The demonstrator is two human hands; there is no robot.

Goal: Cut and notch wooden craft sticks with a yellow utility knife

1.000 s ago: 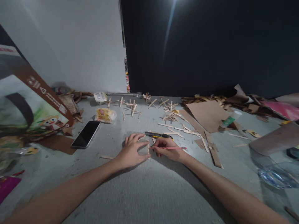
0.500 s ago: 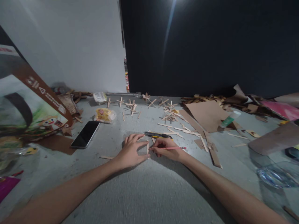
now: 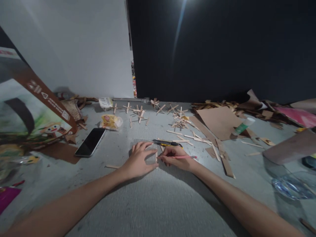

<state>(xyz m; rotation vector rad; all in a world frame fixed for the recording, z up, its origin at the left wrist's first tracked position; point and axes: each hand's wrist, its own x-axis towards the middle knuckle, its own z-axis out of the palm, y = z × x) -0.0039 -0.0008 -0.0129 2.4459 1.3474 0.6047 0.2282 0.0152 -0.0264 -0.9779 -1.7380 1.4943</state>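
My left hand [image 3: 140, 158] rests on the grey table with thumb and forefinger at the two ends of a short wooden craft stick [image 3: 156, 155], holding it down. The other left fingers are spread. In my right hand [image 3: 176, 158] a pink pencil [image 3: 184, 157] is pinched, its tip at the stick's right side. A yellow and black utility knife [image 3: 168, 143] lies just beyond both hands. Another stick [image 3: 113, 166] lies to the left of my left wrist, partly covered. Several loose sticks [image 3: 194, 137] are scattered beyond my right hand.
Small crossed-stick pieces [image 3: 141, 113] stand along the back. On the left are a phone [image 3: 91, 142], a yellow packet [image 3: 111, 121] and a large printed bag [image 3: 32, 108]. Cardboard [image 3: 217, 121], a glue stick [image 3: 244, 126], a cardboard tube [image 3: 288, 146] and a clear plastic container [image 3: 291, 186] are right.
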